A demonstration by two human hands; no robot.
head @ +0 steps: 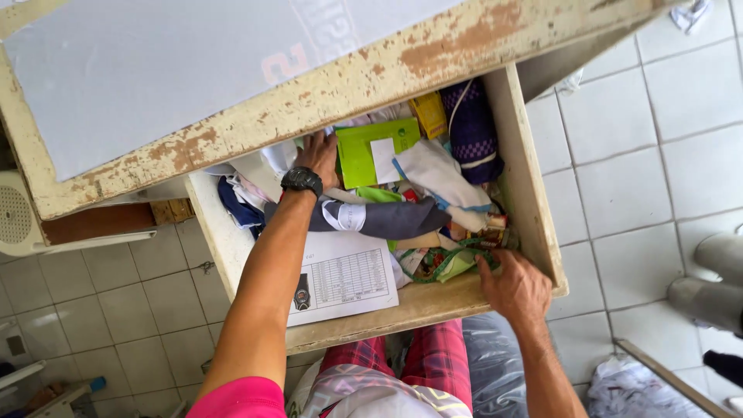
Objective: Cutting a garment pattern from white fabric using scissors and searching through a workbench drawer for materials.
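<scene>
Open wooden drawer [534,224], cream paint worn, pulled out beneath the chipped worktop [340,89]; we look straight down into it. Our left hand [319,157], black wristwatch [302,180] on the wrist, reaches to the back of the drawer, fingers spread and flat against white papers under the worktop edge; it grips nothing that we can see. Our right hand [515,288] rests at the front right corner, fingers curled loosely beside a tangle of green cord [453,259]; whether it pinches the cord we cannot tell. Between the hands: grey folded cloth [387,219], bright green card folder [371,151], printed white sheet [344,279]. Dark blue knitted fabric [472,128] at back right. Pale tiled floor [650,170] surrounds.
</scene>
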